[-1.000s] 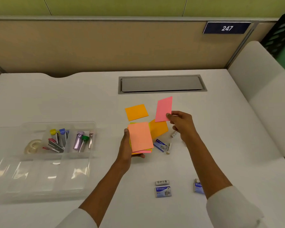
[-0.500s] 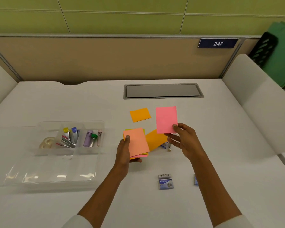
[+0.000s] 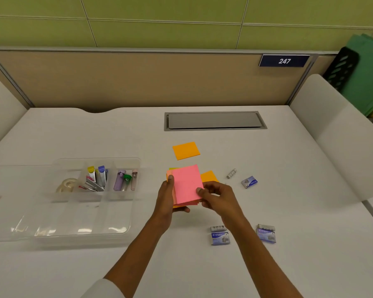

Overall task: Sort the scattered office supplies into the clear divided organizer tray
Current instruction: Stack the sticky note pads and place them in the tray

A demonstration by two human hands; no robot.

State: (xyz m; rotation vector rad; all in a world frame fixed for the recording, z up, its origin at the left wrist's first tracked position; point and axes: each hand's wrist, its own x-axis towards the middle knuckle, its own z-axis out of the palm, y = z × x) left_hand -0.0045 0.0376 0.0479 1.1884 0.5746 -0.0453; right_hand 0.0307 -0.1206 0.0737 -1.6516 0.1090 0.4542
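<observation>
My left hand [image 3: 165, 196] grips a stack of sticky notes from the left side and below. A pink note [image 3: 186, 183] lies on top of that stack, and my right hand [image 3: 219, 195] pinches its lower right corner. An orange note [image 3: 209, 176] peeks out behind the stack on the table. Another orange note [image 3: 186, 150] lies farther back. The clear divided organizer tray [image 3: 73, 231] sits to the left; its back compartments hold a tape roll [image 3: 66, 184], staplers [image 3: 95, 178] and small tubes [image 3: 125, 179].
Small staple boxes lie on the white table: one [image 3: 249, 182] to the right, two nearer me [image 3: 220, 238] [image 3: 266, 234]. A small cylinder [image 3: 231, 173] and an eraser [image 3: 218, 228] also lie loose. A grey cable hatch [image 3: 213, 120] is set in the desk behind.
My right hand brought the pink note from up in the air down onto the stack in my left hand. The camera view shifted, so the tray appears farther right.
</observation>
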